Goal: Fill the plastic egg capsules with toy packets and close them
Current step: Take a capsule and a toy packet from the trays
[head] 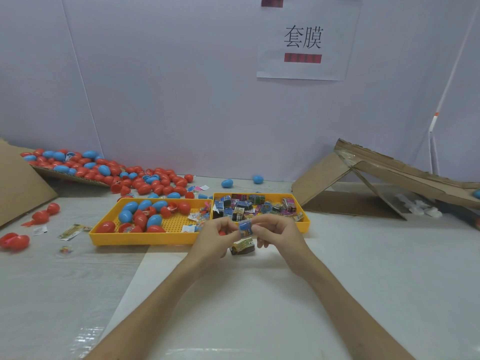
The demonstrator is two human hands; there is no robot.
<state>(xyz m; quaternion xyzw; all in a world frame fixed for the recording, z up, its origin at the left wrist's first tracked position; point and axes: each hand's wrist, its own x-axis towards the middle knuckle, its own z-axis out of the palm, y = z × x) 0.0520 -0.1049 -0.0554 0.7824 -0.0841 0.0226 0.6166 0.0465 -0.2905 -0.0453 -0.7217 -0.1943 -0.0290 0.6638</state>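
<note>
Two hands, head view only. Left hand (218, 236) and right hand (275, 233) meet just in front of the trays, both pinching one blue toy packet (245, 228) between fingertips, fingers curled. The packet is off the worktop (363, 268). A bit of red shows under the left hand's fingers; can't tell what it is.

Second packet (242, 246), yellow-green print, lies on the worktop directly below the held one, between the wrists.

Left yellow tray (145, 239): red and blue egg capsules (130, 215) in its left and middle part, some open halves, plus small clear-wrapped packets (200, 216) at its right end. Right yellow tray (306, 222) touches it side by side and holds a heap of printed toy packets (249, 207).

Back-left: large pile of red and blue capsules (104, 170) spilling off a tilted cardboard sheet (15, 183) onto the worktop. Two loose blue capsules (227, 183) (257, 179) sit near the wall behind the right tray. Open red capsule halves (14, 241) are at the far left edge, with stray packets (71, 232) near them.

Right: folded cardboard (363, 178) propped up like a tent. Paper sign (306, 40) with two characters is on the wall above.
</note>
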